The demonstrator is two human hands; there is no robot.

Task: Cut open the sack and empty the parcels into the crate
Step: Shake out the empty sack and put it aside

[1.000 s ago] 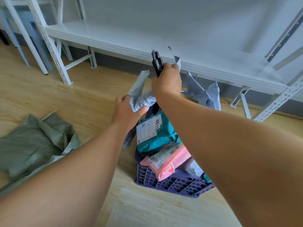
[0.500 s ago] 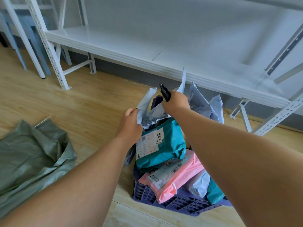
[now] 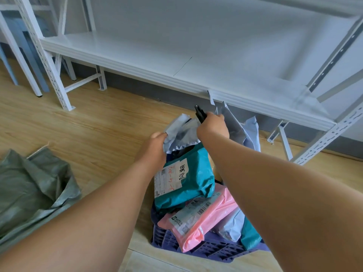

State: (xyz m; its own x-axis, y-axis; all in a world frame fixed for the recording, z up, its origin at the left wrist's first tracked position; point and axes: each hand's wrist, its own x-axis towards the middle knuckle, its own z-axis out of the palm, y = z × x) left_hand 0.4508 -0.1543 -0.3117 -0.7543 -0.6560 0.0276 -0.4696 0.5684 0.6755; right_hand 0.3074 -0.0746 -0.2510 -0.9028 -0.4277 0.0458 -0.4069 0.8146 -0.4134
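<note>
Counting around the one purple crate (image 3: 206, 250) at my feet: two teal parcels (image 3: 192, 181) and one pink parcel (image 3: 208, 216) in it, one grey sack (image 3: 184, 134) above it in my two hands, one green sack (image 3: 31, 189) left of it

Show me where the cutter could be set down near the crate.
Bare wooden floor between the green sack and the crate; also the white shelf behind. The crate itself is heaped with parcels.

Head camera looks forward and down, close above the crate (image 3: 198, 250).
</note>
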